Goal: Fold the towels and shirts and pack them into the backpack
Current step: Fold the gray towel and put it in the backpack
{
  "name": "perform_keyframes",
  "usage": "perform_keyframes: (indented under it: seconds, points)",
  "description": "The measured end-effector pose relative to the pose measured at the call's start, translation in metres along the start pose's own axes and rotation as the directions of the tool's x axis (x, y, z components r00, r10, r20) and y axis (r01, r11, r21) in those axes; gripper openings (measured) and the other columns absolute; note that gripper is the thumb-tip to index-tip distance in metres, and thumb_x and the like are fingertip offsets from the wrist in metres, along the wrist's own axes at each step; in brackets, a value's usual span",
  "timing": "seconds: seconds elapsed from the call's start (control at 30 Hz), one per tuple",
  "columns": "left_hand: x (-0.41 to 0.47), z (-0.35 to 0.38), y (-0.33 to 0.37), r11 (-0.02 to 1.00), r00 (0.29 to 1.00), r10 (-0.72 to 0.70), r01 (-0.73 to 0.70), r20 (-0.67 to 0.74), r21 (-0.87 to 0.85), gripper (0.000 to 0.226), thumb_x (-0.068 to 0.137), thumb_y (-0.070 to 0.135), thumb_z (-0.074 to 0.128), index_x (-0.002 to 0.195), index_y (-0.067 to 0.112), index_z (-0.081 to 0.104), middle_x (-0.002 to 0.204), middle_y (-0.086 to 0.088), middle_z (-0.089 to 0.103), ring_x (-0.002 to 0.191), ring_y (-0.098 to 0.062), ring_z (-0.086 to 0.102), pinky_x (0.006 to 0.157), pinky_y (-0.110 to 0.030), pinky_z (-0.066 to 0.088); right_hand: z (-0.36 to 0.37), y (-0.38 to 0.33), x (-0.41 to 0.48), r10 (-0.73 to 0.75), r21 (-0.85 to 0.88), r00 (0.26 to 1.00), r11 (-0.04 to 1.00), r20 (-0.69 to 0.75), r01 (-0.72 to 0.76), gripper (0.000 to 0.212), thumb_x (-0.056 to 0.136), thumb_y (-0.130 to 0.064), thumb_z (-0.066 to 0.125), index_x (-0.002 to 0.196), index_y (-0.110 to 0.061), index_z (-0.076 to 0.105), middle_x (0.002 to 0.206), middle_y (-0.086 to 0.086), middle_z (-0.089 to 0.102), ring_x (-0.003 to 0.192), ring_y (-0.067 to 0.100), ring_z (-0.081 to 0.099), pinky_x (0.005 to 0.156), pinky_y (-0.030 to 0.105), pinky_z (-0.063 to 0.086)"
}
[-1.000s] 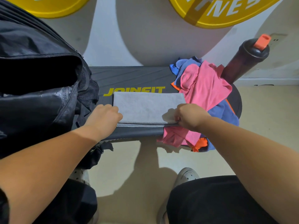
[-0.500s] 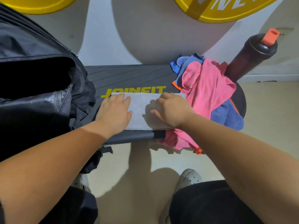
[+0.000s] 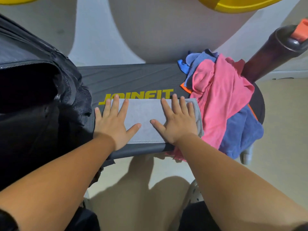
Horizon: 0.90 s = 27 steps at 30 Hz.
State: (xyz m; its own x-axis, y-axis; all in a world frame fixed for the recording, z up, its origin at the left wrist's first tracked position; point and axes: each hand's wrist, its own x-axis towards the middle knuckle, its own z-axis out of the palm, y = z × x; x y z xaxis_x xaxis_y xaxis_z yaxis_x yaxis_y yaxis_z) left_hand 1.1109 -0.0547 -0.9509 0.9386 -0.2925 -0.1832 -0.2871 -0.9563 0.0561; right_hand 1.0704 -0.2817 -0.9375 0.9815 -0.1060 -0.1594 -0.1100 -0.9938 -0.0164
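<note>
While both palms lie flat on it, the grey towel [image 3: 146, 120] sits folded into a rectangle on the near edge of the black bench [image 3: 133, 77], just below the yellow lettering printed on the pad. From the head camera, the only view here, the left hand [image 3: 113, 124] covers the towel's left end with fingers straight and spread, its little finger and part of the palm overhanging onto the bare bench. The right hand [image 3: 178, 124] is spread the same way over the right end. Neither hand grips anything: the fingers press rather than curl, which reads as smoothing the layers flat so that the fold holds its shape.

The backpack [image 3: 41, 97] stands at the bench's left end, touching it, with its unzipped mouth gaping dark and wide toward the towel, a placement that seems meant to let a folded piece be slid straight in. To the right of the grey towel, and touching its right edge, lies a loose heap waiting its turn: a pink cloth [image 3: 221, 100] draped over a blue towel [image 3: 241, 130], both hanging off the front of the bench. Behind the heap a dark bottle [image 3: 270, 54] with an orange cap leans into frame. By my reading the grey towel is close to ready for packing, while the heap is not yet folded.
</note>
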Motion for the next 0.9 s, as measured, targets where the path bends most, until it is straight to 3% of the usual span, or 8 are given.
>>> perform_keyframes:
  seconds: [0.13, 0.37, 0.5, 0.57, 0.73, 0.9]
  points:
    - [0.002, 0.002, -0.001, 1.0, 1.0, 0.008, -0.009, -0.008, -0.021, 0.097, 0.081, 0.086, 0.009, 0.157, 0.03, -0.009, 0.165, -0.004, -0.02, 0.152, -0.028, -0.014, 0.119, -0.061, 0.0, -0.005, 0.019, 0.001, 0.085, -0.046, 0.996, 0.995, -0.017, -0.086, 0.094, 0.084, -0.084, 0.004, 0.159, -0.028, 0.005, 0.167, 0.01, 0.0, 0.153, 0.03, -0.007, 0.121, 0.055, -0.005]
    - [-0.001, -0.008, 0.002, 0.997, 1.0, 0.013, -0.012, 0.013, -0.073, 0.089, 0.086, 0.082, 0.019, 0.158, 0.033, -0.005, 0.165, -0.002, -0.021, 0.153, -0.026, -0.012, 0.119, -0.061, 0.0, -0.012, 0.015, -0.005, 0.07, -0.114, 0.997, 0.991, -0.044, -0.075, 0.088, 0.09, -0.075, 0.005, 0.16, -0.021, 0.005, 0.167, 0.012, -0.002, 0.153, 0.031, -0.008, 0.12, 0.058, -0.004]
    - [0.001, -0.014, 0.001, 0.986, 0.998, -0.046, 0.037, -0.053, -0.16, 0.076, 0.093, 0.07, 0.03, 0.157, 0.039, 0.003, 0.164, -0.013, -0.019, 0.152, -0.034, -0.006, 0.121, -0.057, 0.0, -0.015, -0.025, 0.002, -0.025, 0.045, 0.999, 0.999, -0.044, 0.027, 0.083, 0.093, -0.072, 0.012, 0.159, -0.023, 0.002, 0.167, 0.006, -0.009, 0.153, 0.026, -0.013, 0.121, 0.056, -0.007]
    - [0.0, -0.013, -0.003, 0.977, 0.993, -0.118, 0.115, -0.002, -0.182, 0.078, 0.092, 0.072, 0.029, 0.157, 0.04, 0.0, 0.164, -0.019, -0.012, 0.151, -0.038, -0.004, 0.121, -0.055, 0.002, -0.01, -0.037, 0.001, -0.031, 0.083, 1.0, 0.996, -0.006, 0.031, 0.081, 0.094, -0.069, 0.011, 0.159, -0.023, 0.0, 0.167, 0.004, -0.011, 0.153, 0.026, -0.014, 0.121, 0.056, -0.008]
    - [-0.001, -0.01, -0.007, 0.998, 0.999, -0.032, 0.033, 0.018, -0.057, 0.077, 0.094, 0.07, 0.023, 0.158, 0.034, 0.0, 0.166, -0.016, 0.001, 0.152, -0.033, -0.006, 0.121, -0.055, -0.001, 0.005, -0.032, -0.003, 0.016, 0.065, 1.0, 0.998, 0.014, -0.017, 0.078, 0.094, -0.067, 0.009, 0.159, -0.025, 0.0, 0.167, 0.0, -0.01, 0.153, 0.027, -0.013, 0.12, 0.057, -0.008]
    - [0.002, -0.016, -0.004, 0.983, 0.999, -0.021, 0.012, -0.05, -0.183, 0.078, 0.093, 0.06, 0.048, 0.157, 0.023, 0.022, 0.165, -0.008, 0.014, 0.15, -0.029, 0.014, 0.12, -0.052, 0.013, 0.005, -0.033, -0.003, 0.017, 0.06, 1.0, 0.998, 0.008, -0.018, 0.078, 0.094, -0.068, 0.007, 0.159, -0.025, 0.0, 0.167, 0.001, -0.009, 0.153, 0.028, -0.013, 0.12, 0.058, -0.007]
